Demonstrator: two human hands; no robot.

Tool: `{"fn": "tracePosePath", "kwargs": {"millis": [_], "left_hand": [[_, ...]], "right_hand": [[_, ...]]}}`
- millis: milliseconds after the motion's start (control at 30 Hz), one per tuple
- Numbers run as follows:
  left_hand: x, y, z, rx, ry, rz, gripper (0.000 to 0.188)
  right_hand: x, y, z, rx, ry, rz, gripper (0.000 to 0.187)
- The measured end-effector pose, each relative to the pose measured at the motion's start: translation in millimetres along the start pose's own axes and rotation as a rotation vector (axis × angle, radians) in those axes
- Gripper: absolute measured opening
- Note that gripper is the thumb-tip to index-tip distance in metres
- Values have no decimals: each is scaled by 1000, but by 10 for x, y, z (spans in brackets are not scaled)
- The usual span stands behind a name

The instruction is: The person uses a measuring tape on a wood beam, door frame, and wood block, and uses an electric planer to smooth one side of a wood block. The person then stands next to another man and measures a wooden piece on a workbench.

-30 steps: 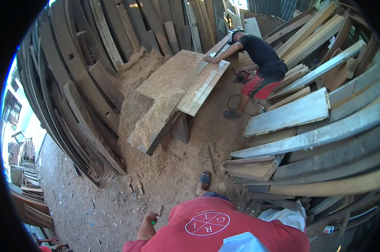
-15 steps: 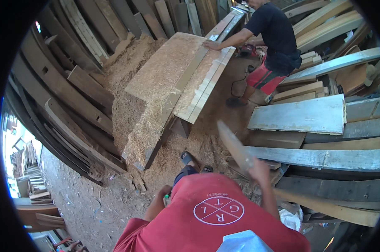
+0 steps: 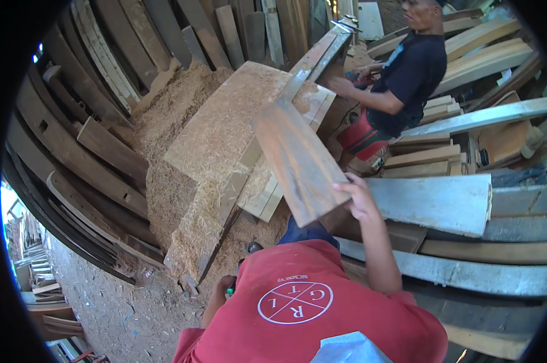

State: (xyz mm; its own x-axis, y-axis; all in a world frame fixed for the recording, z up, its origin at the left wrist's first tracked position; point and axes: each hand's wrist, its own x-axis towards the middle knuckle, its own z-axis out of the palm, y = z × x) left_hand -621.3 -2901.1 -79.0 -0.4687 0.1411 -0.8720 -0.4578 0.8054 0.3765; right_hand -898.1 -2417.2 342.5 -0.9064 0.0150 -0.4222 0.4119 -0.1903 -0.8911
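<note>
My right hand [image 3: 359,198] grips a wooden board [image 3: 300,160] near its lower right corner, thumb on the upper face. The board is brown with dark streaks and tilts up over the workbench [image 3: 208,126], hiding part of it. Low at my left side, my left hand [image 3: 226,283] is closed with a small green thing [image 3: 230,291] showing at it; what this is, I cannot make out. Under the raised board, pale planks [image 3: 263,206] lie along the bench edge among wood shavings.
Across the bench stands a co-worker [image 3: 400,85] with a red power tool [image 3: 364,77]. Shavings [image 3: 170,145] heap on the left beside leaning dark planks [image 3: 98,163]. At my right lie stacked boards, one wide and pale blue [image 3: 430,202].
My right hand has raised the board from my right side to over the bench, turning its broad face up. The co-worker has straightened, hand off the bench. My left hand has moved little.
</note>
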Motion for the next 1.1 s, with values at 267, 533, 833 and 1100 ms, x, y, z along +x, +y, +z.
{"fn": "tracePosePath", "kwargs": {"millis": [267, 533, 833, 1100], "left_hand": [[-632, 743, 102, -541, 180, -373, 38], [-691, 2237, 506, -848, 318, -482, 37], [-642, 3005, 440, -885, 384, -490, 36], [-599, 3270, 385, -914, 420, -501, 35]], "right_hand": [[2034, -142, 216, 409, -99, 40, 41], [2997, 398, 330, 361, -88, 89, 52], [3490, 682, 312, -209, -626, 513, 53], [3777, 387, 543, -885, -960, 229, 49]]}}
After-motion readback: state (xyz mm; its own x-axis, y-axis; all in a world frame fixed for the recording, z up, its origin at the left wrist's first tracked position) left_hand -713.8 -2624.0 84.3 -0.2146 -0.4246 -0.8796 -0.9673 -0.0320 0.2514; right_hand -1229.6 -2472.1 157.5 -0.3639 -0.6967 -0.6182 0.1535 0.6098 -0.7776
